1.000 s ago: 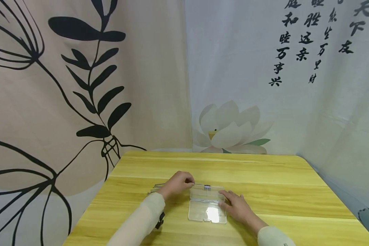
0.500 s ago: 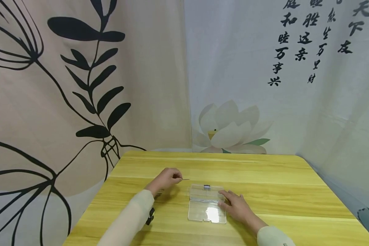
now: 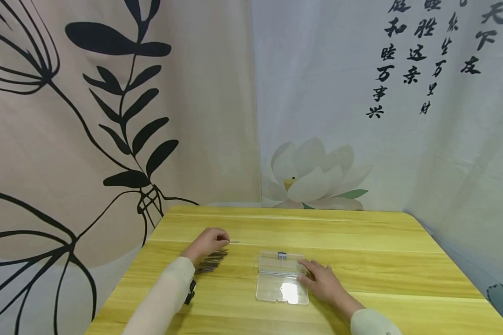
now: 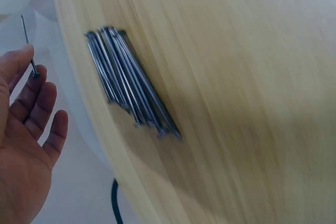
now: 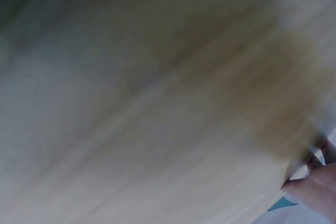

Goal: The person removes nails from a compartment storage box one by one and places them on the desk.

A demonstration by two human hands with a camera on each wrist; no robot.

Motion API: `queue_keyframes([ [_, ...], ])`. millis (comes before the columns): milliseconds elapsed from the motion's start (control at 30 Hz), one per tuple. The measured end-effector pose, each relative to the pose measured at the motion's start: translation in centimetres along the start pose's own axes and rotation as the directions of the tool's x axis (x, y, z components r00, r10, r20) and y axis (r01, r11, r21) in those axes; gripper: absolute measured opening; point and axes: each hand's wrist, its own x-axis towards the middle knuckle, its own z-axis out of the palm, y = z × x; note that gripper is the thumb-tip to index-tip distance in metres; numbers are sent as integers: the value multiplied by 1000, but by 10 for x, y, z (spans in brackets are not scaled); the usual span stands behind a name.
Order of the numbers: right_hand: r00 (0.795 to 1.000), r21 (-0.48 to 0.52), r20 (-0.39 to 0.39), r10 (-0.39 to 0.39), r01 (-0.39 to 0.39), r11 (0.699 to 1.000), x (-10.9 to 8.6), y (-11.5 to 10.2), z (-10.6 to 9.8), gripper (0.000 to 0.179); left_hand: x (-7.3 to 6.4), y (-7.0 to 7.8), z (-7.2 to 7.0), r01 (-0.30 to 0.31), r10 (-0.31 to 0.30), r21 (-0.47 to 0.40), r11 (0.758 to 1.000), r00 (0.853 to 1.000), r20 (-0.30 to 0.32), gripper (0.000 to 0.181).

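My left hand (image 3: 209,243) pinches a single nail (image 4: 28,45) between thumb and fingertips, its flat head toward the palm side and its point upward in the left wrist view. Close beside this hand a pile of several steel nails (image 4: 131,82) lies on the table, partly covered by the hand in the head view. A clear plastic box (image 3: 276,286) lies with its lid opened out flat at the middle of the table. My right hand (image 3: 324,282) rests at the box's right edge, fingers extended and touching it. The right wrist view is blurred and shows this hand (image 5: 317,187) only at the corner.
The wood-grain table (image 3: 381,260) reaches back to a printed curtain (image 3: 214,116). A small blue-and-white label (image 3: 282,255) sits at the box's far edge. A dark strap device (image 3: 190,293) is worn on my left wrist.
My left hand has moved left from the box's far left corner to above the nail pile, carrying the nail. The right hand and the box have stayed in place.
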Motion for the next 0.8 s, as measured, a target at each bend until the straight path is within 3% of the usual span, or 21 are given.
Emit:
queue_keyframes([
  [500, 1000, 13, -3, -7, 7, 1000, 1, 2, 1, 49, -13, -19, -11, 30, -29, 24, 999, 998, -47, 9],
  [800, 1000, 12, 9, 2, -2, 1000, 0, 1, 0, 50, -12, -29, -9, 165, -165, 7, 986, 986, -34, 9],
])
